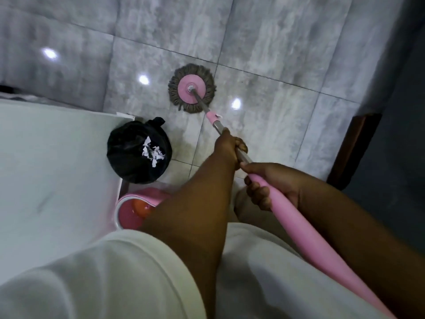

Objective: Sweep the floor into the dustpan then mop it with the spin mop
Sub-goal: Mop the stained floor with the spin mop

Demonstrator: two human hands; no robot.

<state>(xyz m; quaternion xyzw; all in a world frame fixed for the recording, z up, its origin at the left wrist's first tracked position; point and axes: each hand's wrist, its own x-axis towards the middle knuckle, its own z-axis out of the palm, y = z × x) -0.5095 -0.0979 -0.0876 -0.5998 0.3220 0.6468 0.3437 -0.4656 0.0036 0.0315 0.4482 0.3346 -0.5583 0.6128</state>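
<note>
Left hand [227, 146] and right hand [273, 183] wrap curled fingers round the mop handle [296, 215], frame centre. The mop head [192, 88] lies on the floor tiles [264, 49] above.

You stood on a floor [264, 38] of grey marbled tile that looked glossy and smooth, throwing back bright spots of light. Your mop head [192, 88] had a smooth pink plastic disc ringed with rough grey-brown yarn, and its pole [230, 143] looked like bare brushed metal at the far end and matt pink plastic nearer you. At near left, the bin liner [138, 148] was thin shiny black plastic holding torn white paper scraps [153, 153], and your clothing [103, 272] was soft, matt pale cloth.
</note>
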